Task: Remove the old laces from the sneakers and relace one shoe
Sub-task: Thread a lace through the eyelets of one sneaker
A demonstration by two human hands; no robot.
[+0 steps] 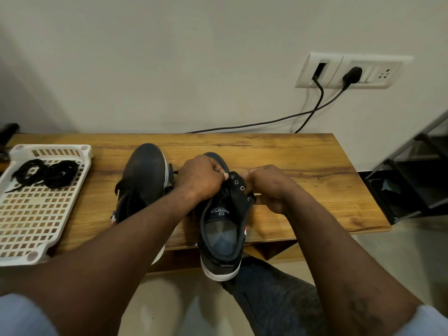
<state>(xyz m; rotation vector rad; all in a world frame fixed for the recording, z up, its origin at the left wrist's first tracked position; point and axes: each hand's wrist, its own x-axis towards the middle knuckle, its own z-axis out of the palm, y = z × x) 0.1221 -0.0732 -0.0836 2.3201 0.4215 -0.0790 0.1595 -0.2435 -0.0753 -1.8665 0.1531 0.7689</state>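
Head view showed the shoe [221, 229] on the bench [303, 161], heel past the edge, its front between both sets of fingers. Left hand [201, 178] fingers were curled, pinching the eyelet flap [240, 187]; right hand [271, 187] fingers were curled round that flap's far side. Second shoe [143, 180] lay just left of the left fingers. Laces [46, 173] sat in the tray [14, 253], well left of them.

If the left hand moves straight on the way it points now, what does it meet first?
The left hand touches the raised eyelet flap of the dark blue sneaker; straight beyond it, probably the right hand.
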